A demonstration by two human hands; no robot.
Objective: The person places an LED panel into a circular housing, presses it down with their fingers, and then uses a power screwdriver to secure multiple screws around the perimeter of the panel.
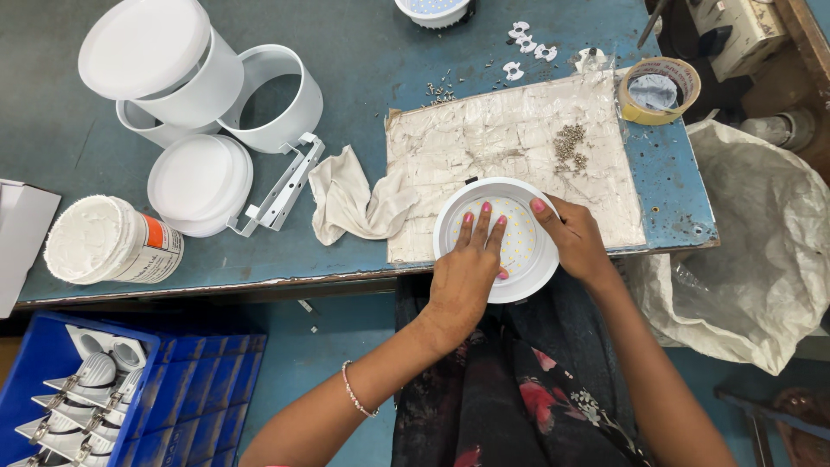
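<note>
Head view: left hand (pixel 462 277) fingers (pixel 477 227) flat and spread, pressing down inside round white lamp housing (pixel 527 281) on dotted LED disc (pixel 523 242) — nothing gripped. Right hand (pixel 575 242) fingers curled over housing rim, steadying it. Housing sits at near edge of tabletop (pixel 363 95), half over taped work mat (pixel 510 138). Pile of small screws (pixel 569 145) on mat beyond; crumpled cloth (pixel 350 203) left; tape roll (pixel 659 91) far right. To do well — press evenly, keep disc centred, rim held firm.

Both hands rest on a round white lamp housing (pixel 497 239) at the tabletop (pixel 363 78) edge: left hand (pixel 462 272) flat inside, right hand (pixel 575 238) apparently gripping its rim.
</note>
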